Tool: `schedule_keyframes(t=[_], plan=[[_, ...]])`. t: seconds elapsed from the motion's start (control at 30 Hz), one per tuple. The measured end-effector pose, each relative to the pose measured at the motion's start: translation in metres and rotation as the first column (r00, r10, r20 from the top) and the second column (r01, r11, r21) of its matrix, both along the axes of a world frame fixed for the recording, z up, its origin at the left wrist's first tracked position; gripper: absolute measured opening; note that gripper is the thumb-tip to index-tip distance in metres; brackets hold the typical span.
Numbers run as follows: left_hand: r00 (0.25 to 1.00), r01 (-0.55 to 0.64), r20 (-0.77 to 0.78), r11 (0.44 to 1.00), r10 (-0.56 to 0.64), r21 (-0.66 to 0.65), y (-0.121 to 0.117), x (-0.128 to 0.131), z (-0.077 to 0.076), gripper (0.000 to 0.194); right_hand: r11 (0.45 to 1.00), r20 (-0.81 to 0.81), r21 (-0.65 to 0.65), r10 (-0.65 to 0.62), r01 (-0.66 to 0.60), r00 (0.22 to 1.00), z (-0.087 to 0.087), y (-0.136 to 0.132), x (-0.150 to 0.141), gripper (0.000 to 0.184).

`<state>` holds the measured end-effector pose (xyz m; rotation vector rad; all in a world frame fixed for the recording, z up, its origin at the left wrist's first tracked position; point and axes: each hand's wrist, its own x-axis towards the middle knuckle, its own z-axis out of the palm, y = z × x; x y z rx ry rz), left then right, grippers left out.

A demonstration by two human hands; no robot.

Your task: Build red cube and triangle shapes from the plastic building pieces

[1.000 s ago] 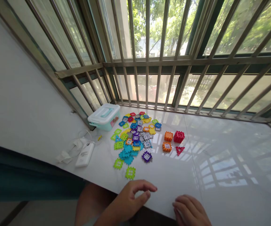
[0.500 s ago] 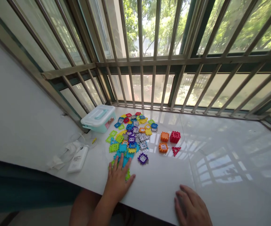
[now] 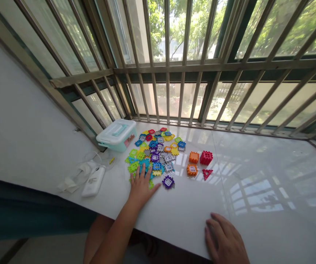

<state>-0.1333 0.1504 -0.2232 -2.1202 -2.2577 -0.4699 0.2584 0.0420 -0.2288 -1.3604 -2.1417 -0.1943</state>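
Observation:
A heap of colourful toothed plastic tiles (image 3: 158,154) lies on the white glossy sill (image 3: 256,190). My left hand (image 3: 142,187) lies flat and spread on the near edge of the heap, covering green and teal tiles. My right hand (image 3: 225,240) rests palm down on the sill's front edge, fingers together, holding nothing. To the right of the heap sit an orange cube (image 3: 193,157), a red cube (image 3: 206,157), an orange window tile (image 3: 192,169) and a red triangle (image 3: 207,173). A purple window tile (image 3: 168,182) lies just right of my left hand.
A pale teal lidded box (image 3: 116,135) stands at the back left by the window bars (image 3: 174,73). A white power bank (image 3: 93,180) with cables lies left of the heap. The sill's front edge drops off near my arms.
My left hand has reached forward from the sill's front edge onto the near tiles of the heap and slid further in. My right hand has stayed at the edge.

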Motion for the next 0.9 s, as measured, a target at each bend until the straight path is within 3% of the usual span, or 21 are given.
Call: schedule_keyframes(t=[0.17, 0.27, 0.47, 0.7, 0.9], plan=[[0.997, 0.064, 0.042, 0.984, -0.072, 0.166, 0.006, -0.002, -0.002, 0.052, 1.0, -0.012, -0.013, 0.0, 0.0, 1.0, 0.001, 0.0, 0.0, 0.027], [0.989, 0.096, 0.083, 0.962, -0.121, 0.256, 0.003, -0.004, -0.005, 0.04, 1.0, -0.012, -0.004, 0.001, -0.001, 1.0, 0.001, 0.0, 0.0, 0.027], [0.981, 0.153, 0.064, 0.928, -0.185, 0.34, 0.004, -0.005, -0.009, 0.045, 1.0, -0.009, -0.003, -0.002, 0.001, 1.0, 0.002, 0.0, -0.001, 0.026], [0.973, 0.213, -0.015, 0.878, -0.228, 0.428, -0.003, 0.002, 0.008, 0.045, 0.999, -0.024, -0.044, -0.028, 0.027, 0.999, 0.001, -0.004, -0.003, 0.024], [0.9, 0.407, -0.023, 0.821, -0.435, 0.399, -0.038, 0.047, 0.017, 0.047, 0.997, -0.043, -0.069, -0.044, 0.041, 0.998, 0.005, -0.005, -0.006, 0.023]])
